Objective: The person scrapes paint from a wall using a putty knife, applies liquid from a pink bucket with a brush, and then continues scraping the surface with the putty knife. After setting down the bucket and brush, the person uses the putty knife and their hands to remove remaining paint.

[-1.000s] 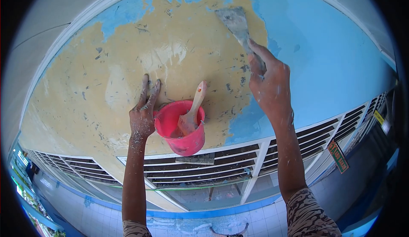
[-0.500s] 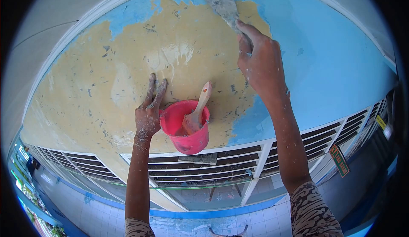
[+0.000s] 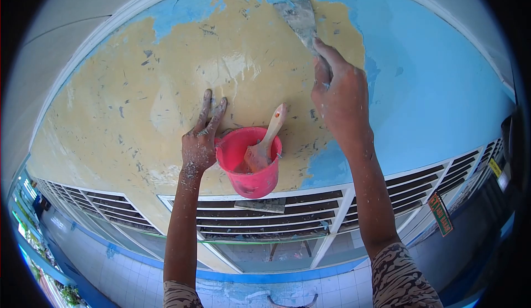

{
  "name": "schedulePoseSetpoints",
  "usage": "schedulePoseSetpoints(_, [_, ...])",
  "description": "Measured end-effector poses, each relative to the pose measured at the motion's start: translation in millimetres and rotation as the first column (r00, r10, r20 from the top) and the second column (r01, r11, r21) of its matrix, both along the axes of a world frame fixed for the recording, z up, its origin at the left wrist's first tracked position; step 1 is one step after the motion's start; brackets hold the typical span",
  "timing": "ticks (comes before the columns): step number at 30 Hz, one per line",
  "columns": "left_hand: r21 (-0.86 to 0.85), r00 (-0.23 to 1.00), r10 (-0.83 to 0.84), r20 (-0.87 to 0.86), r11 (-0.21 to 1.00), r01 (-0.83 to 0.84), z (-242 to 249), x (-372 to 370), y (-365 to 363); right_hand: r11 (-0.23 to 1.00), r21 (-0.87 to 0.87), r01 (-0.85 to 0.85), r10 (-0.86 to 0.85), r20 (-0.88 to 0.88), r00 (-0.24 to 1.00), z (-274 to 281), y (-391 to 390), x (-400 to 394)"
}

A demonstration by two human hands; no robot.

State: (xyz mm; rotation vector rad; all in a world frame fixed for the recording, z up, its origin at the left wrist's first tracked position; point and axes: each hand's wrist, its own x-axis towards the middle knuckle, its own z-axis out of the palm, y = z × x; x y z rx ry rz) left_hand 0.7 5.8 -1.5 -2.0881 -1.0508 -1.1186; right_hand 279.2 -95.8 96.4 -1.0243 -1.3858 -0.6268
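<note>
In my right hand is a paint scraper, its wide, smeared blade lying against the bared tan part of the wall close to the upper blue paint. My left hand grips the side of a pink plastic pail, while two of its fingers stretch out onto the wall. The grip itself is partly hidden. A paintbrush leans inside the pail with its wooden handle up and its bristles down. Flecks of paint cling to both hands and forearms.
Blue paint covers the wall to the right. Below the pail run white louvred windows, with a flat, stained piece lying on the slats. A small sign hangs at the right. Tiles show at the bottom.
The scraper has shifted slightly down and to the right in the view. The wall, pail and left hand also appear a little further right, as the view has turned slightly.
</note>
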Motion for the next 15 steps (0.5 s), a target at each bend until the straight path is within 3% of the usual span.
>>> schedulePoseSetpoints(3, [0.103,1.000,-0.007,-0.015,0.995,0.008,-3,0,5,1.000,-0.024,0.004,-0.005,-0.036,0.999,27,-4,-7])
schedulePoseSetpoints(6, [0.084,1.000,-0.006,-0.011,0.996,0.007,-2,0,3,0.993,-0.111,-0.025,0.021,-0.032,0.999,23,-11,0])
schedulePoseSetpoints(8, [0.070,1.000,-0.025,-0.005,0.997,0.026,-1,2,1,1.000,0.023,-0.001,0.001,0.020,1.000,-34,-3,18])
schedulePoseSetpoints(13, [0.068,0.999,-0.047,0.011,0.997,0.046,-2,1,3,0.996,-0.079,-0.030,0.014,-0.194,0.981,-243,-24,66])
schedulePoseSetpoints(15, [0.052,0.999,-0.042,0.011,0.998,0.041,-2,3,1,0.997,-0.068,-0.030,0.015,-0.218,0.976,-262,-29,72])
